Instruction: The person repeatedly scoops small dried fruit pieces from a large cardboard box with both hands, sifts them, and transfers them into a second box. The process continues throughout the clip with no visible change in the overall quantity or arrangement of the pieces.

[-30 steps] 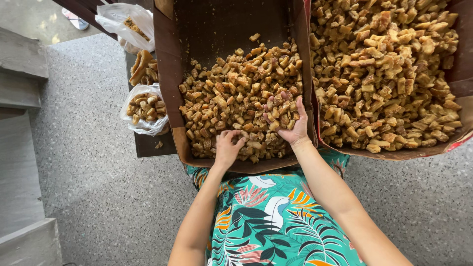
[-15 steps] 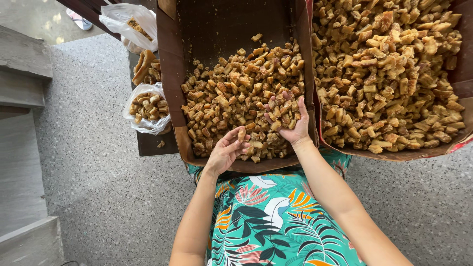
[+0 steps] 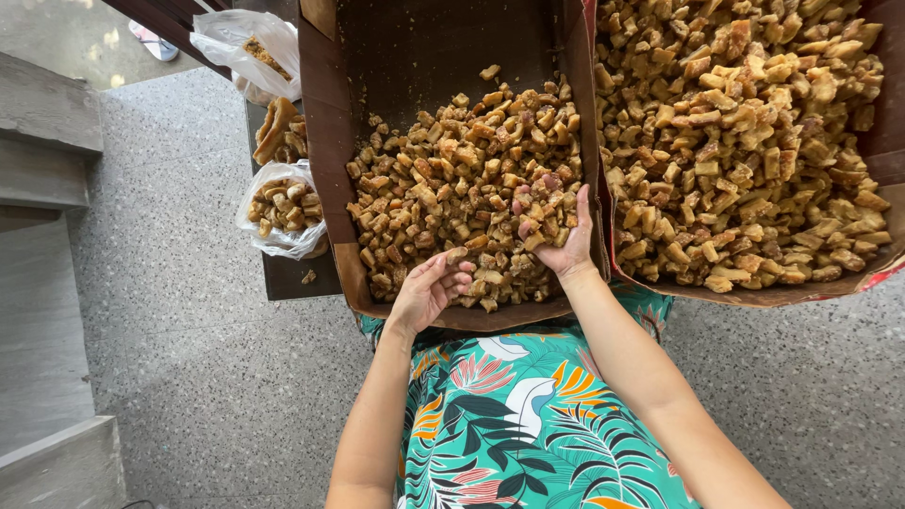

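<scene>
Spillage looks likely over the low near rim of the brown box (image 3: pixel 325 188), since left hand (image 3: pixel 426 290) cups loose fried pieces (image 3: pixel 462 179) open-fingered while right hand (image 3: pixel 561 236) clutches a heap.

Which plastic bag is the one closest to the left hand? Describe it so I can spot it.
Start at the half-full cardboard box where both hands work. Just outside its left wall lies a clear plastic bag, open and holding small brown chunks. The other bag sits farther up, nearly empty.
</scene>
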